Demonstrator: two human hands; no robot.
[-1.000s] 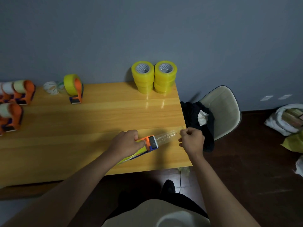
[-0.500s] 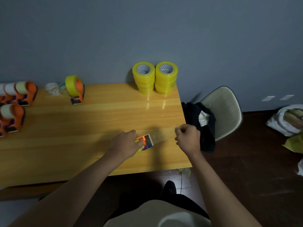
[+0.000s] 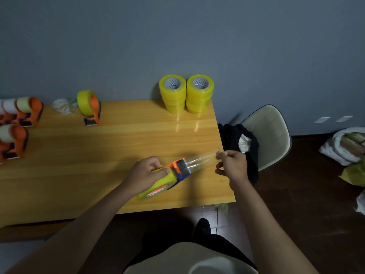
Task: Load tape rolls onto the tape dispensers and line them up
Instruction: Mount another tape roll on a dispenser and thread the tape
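Observation:
My left hand grips an orange and blue tape dispenser loaded with a yellow tape roll, lying on its side near the table's front right corner. My right hand pinches the free end of the clear tape strip, which is stretched from the dispenser's blade to the right. Two stacks of yellow tape rolls stand at the back right of the wooden table. One loaded orange dispenser stands upright at the back. Further loaded orange dispensers sit at the left edge.
A crumpled wad of tape lies by the wall. A beige chair with dark clothing stands right of the table. Bags lie on the dark floor at far right.
Half a second ago the tape was pushed back and my hands were closer together; now my right hand has pulled the strip out to the right again, and the dispenser shows more from under my left hand.

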